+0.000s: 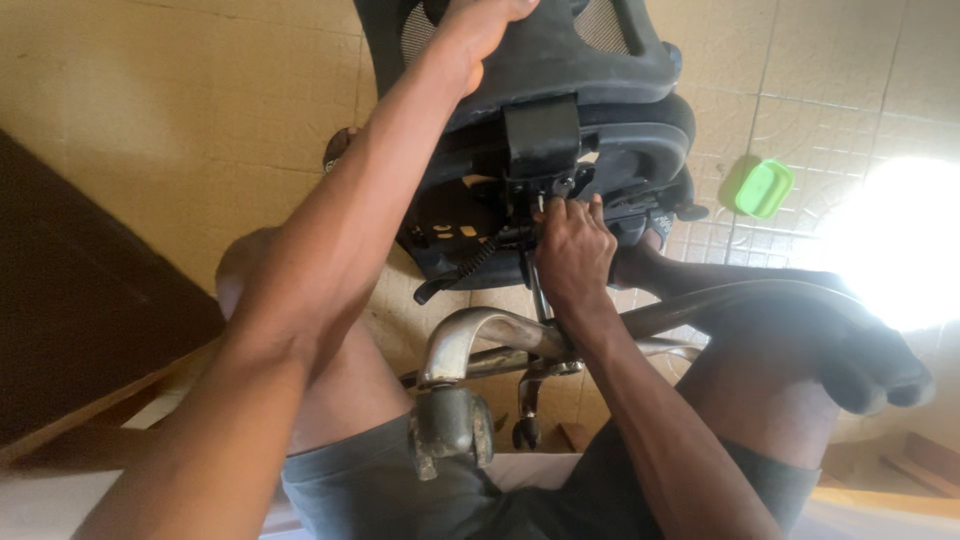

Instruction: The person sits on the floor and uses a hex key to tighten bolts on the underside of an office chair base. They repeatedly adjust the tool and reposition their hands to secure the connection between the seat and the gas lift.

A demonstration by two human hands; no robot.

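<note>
While the left hand clasps the chair at 12 o'clock, the right hand pinches its underside mechanism; likely heavy and stiff, best held by the seat edge.

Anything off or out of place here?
Yes: the office chair lies tipped over on the tiled floor, its metal base and a caster pointing toward the person. The left hand grips the seat edge; the right hand is at the mechanism under the seat. A green container sits loose on the floor.
</note>
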